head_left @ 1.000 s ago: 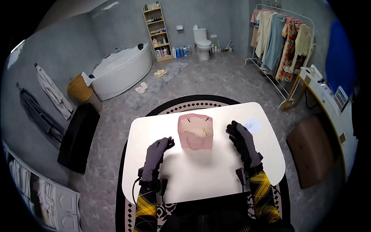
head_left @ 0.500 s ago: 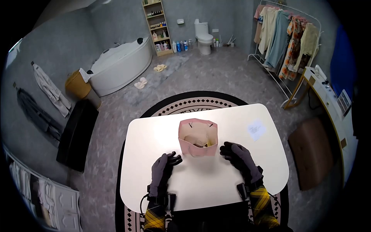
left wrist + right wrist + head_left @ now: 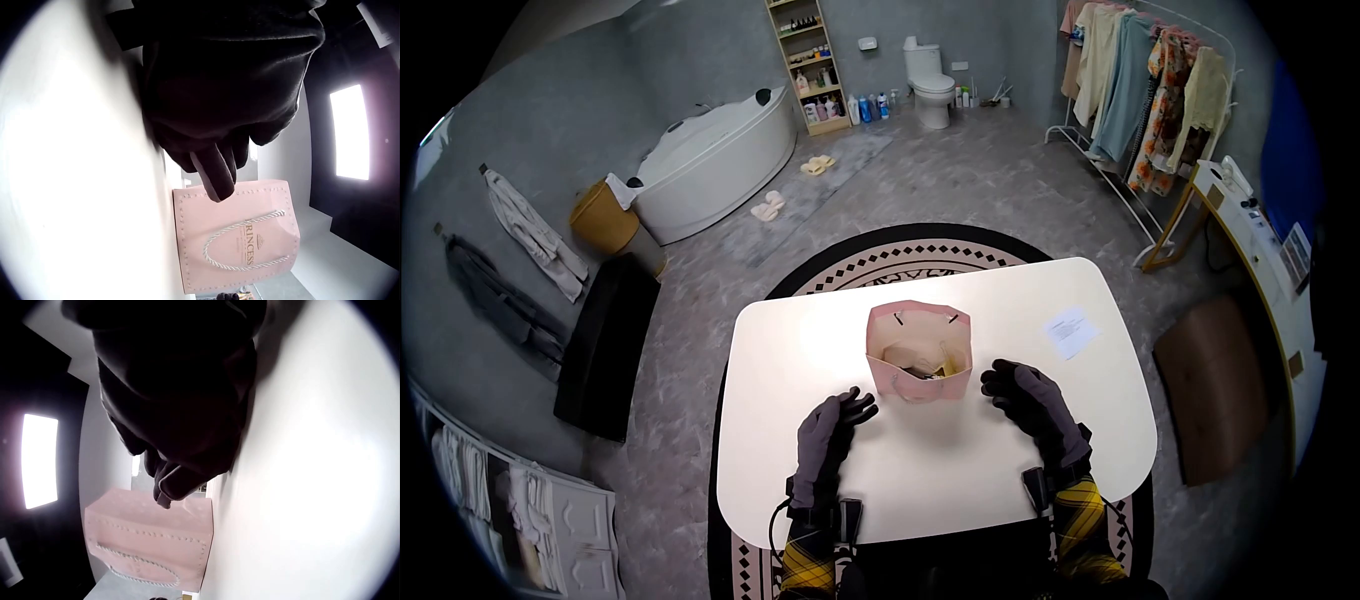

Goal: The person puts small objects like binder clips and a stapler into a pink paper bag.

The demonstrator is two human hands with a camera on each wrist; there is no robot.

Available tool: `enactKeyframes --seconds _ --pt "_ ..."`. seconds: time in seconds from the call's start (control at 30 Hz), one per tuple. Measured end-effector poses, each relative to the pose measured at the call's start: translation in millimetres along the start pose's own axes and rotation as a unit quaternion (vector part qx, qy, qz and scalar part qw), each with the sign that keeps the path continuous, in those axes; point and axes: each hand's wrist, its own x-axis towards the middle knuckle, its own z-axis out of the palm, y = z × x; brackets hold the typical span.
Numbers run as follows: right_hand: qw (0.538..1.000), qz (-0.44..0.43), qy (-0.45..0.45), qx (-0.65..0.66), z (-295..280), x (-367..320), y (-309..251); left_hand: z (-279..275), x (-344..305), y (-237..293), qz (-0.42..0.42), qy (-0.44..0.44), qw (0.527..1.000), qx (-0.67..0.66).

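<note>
Bag (image 3: 887,378), pink and open-topped, stands on the bench (image 3: 940,470) in the head view — left hand (image 3: 825,445) and right hand (image 3: 1035,410) just beside it, both gloved, loosely bent, holding nothing. Left wrist view: its corded handle (image 3: 205,250) and "PRINCESS" lettering (image 3: 250,245). Right wrist view — bag beyond relaxed fingers (image 3: 180,481).

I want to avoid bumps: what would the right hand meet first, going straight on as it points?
Probably the pink bag: the right hand points toward its side, though depth is hard to judge.
</note>
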Motion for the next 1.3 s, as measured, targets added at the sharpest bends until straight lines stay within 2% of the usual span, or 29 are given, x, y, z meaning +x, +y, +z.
enactKeyframes --seconds 0.6,0.93,1.0,1.13,1.23,1.3 --pt "1.000 -0.003 -0.014 0.020 -4 3 3 -3 3 -3 0.002 0.012 1.000 -0.012" --pt "1.000 -0.007 -0.012 0.019 -4 3 3 -7 6 -9 0.029 -0.018 0.998 -0.052" --pt "1.000 -0.008 -0.014 0.022 -4 2 3 -3 2 -1 -0.015 0.010 1.000 0.016" --pt "1.000 -0.008 -0.013 0.009 -1 1 1 2 -2 5 -0.034 0.029 0.998 0.035" --pt "1.000 -0.010 -0.018 0.008 -2 5 3 -8 8 -8 -0.014 0.004 1.000 0.005" --pt "1.000 -0.009 -0.023 0.004 -3 6 2 -10 11 -13 0.023 -0.031 0.997 -0.062"
